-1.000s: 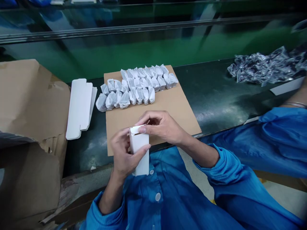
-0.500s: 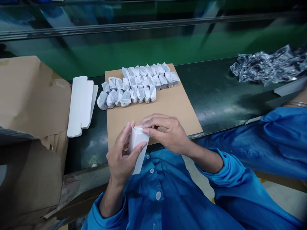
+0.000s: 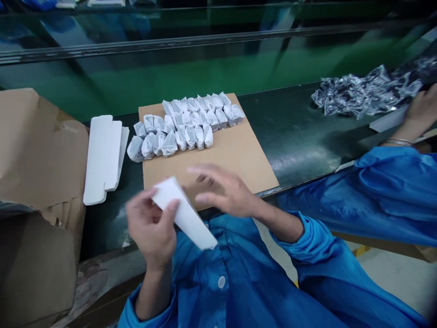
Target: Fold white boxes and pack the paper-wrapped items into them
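Left grip [image 3: 152, 230] pinches a white box [image 3: 187, 216] between thumb and fingers, holding it aslant, far left to near right, before the blue shirt [image 3: 235, 269]; the right grip [image 3: 229, 190], blurred, is spread just right of the box. Beyond them a cardboard sheet [image 3: 235, 159] lies on the desk [image 3: 290, 123], rows of wrapped pieces [image 3: 191, 119] along its far part; flat white cartons [image 3: 99, 159] lie left, beside a big brown box [image 3: 41, 146]; crumpled clear plastic [image 3: 358, 93] lies far right, near another person's hand [image 3: 421, 111].
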Available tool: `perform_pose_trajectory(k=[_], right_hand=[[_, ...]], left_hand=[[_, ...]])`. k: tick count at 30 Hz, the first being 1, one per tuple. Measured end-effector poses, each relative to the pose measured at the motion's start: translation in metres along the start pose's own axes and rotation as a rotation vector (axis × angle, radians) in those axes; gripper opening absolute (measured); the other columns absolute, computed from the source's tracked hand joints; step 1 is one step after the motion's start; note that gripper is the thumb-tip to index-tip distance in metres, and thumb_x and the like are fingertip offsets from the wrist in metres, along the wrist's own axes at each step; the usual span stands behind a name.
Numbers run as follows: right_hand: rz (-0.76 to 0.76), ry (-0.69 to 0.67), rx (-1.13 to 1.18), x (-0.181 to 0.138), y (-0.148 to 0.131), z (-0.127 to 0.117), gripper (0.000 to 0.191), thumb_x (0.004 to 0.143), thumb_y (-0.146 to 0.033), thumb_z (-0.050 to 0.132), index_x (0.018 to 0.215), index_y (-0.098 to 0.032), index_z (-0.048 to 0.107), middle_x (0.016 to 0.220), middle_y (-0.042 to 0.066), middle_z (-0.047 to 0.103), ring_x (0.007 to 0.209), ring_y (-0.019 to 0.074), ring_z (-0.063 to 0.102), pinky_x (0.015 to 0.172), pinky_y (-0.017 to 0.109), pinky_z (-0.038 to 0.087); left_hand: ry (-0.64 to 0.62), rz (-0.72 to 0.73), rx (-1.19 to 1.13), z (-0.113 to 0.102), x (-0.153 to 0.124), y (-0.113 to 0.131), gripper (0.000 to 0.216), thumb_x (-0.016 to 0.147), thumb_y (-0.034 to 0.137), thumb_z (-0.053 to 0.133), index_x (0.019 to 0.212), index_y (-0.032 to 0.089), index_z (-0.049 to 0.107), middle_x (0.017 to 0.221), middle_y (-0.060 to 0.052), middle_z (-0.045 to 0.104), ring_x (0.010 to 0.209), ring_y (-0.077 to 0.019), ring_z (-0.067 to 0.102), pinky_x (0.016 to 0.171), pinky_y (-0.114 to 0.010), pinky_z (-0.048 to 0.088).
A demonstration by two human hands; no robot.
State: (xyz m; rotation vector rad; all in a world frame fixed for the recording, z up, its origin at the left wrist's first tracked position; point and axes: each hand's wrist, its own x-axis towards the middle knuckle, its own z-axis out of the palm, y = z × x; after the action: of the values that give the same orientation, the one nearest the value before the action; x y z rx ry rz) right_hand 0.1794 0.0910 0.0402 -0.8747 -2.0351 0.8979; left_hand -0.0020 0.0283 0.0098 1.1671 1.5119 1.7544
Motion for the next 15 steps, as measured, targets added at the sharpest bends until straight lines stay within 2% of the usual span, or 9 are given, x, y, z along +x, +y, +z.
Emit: perform_pose_trajectory(k=[2, 4, 7, 10, 12, 13, 15], right_hand=[[0.206, 0.102, -0.222, 0.018, 0.018, -0.016, 0.044, 0.094, -0.033, 0.059, 0.137, -0.023, 0.052, 0.134, 0.008, 0.062, 0.094, 0.0191, 0.067, 0.086, 0.036, 0.054], [0.35, 0.111, -0.518, 0.04, 0.04, -0.027, 0.044, 0.093, -0.032, 0.059, 0.135, -0.02, 0.053, 0.125, 0.012, 0.066, 0.095, 0.0251, 0.067, 0.085, 0.041, 0.052], [0.355, -0.019, -0.777, 0.065, 0.066, -0.03, 0.054, 0.088, -0.038, 0.064, 0.136, -0.016, 0.051, 0.116, 0.015, 0.069, 0.104, 0.0346, 0.064, 0.084, 0.044, 0.05], [0.28, -0.052, -0.821, 0.071, 0.076, -0.025, 0.045, 0.09, -0.031, 0.057, 0.133, -0.018, 0.052, 0.117, 0.014, 0.068, 0.104, 0.0343, 0.063, 0.081, 0.042, 0.049], [0.267, -0.048, -0.815, 0.066, 0.079, -0.027, 0.04, 0.091, -0.019, 0.048, 0.13, -0.021, 0.054, 0.118, 0.011, 0.068, 0.104, 0.0312, 0.063, 0.081, 0.04, 0.048], [0.263, -0.04, -0.807, 0.061, 0.08, -0.031, 0.043, 0.089, -0.013, 0.044, 0.129, -0.022, 0.055, 0.119, 0.009, 0.068, 0.104, 0.0295, 0.064, 0.082, 0.039, 0.048], [0.258, -0.021, -0.771, 0.049, 0.084, -0.042, 0.052, 0.084, -0.005, 0.041, 0.131, -0.023, 0.054, 0.12, 0.006, 0.069, 0.106, 0.0265, 0.063, 0.085, 0.037, 0.048]], left_hand=[[0.086, -0.113, -0.121, 0.008, 0.017, -0.013, 0.037, 0.085, 0.029, 0.07, 0.114, 0.025, 0.047, 0.112, -0.005, 0.066, 0.09, -0.0215, 0.074, 0.086, -0.046, 0.061], [0.081, -0.156, -0.157, 0.014, 0.033, -0.031, 0.03, 0.09, 0.033, 0.062, 0.11, 0.024, 0.042, 0.112, -0.006, 0.065, 0.094, -0.0209, 0.073, 0.093, -0.047, 0.058], [0.058, -0.105, 0.018, 0.011, 0.046, -0.051, 0.03, 0.09, 0.037, 0.06, 0.11, 0.022, 0.042, 0.116, -0.01, 0.063, 0.105, -0.0212, 0.068, 0.101, -0.048, 0.052], [0.039, 0.015, 0.299, -0.006, 0.044, -0.049, 0.043, 0.081, 0.038, 0.072, 0.114, 0.02, 0.05, 0.132, -0.016, 0.055, 0.127, -0.0278, 0.055, 0.11, -0.052, 0.042], [-0.057, 0.183, 0.515, -0.019, 0.041, -0.037, 0.055, 0.08, 0.037, 0.074, 0.127, 0.02, 0.052, 0.143, -0.018, 0.049, 0.138, -0.0317, 0.044, 0.114, -0.054, 0.036], [-0.159, 0.288, 0.611, -0.025, 0.041, -0.031, 0.061, 0.081, 0.039, 0.072, 0.135, 0.021, 0.049, 0.145, -0.018, 0.048, 0.14, -0.0328, 0.042, 0.114, -0.055, 0.035], [-0.445, 0.473, 0.717, -0.032, 0.042, -0.022, 0.071, 0.084, 0.045, 0.068, 0.146, 0.025, 0.04, 0.147, -0.016, 0.05, 0.14, -0.0347, 0.044, 0.114, -0.058, 0.035]])
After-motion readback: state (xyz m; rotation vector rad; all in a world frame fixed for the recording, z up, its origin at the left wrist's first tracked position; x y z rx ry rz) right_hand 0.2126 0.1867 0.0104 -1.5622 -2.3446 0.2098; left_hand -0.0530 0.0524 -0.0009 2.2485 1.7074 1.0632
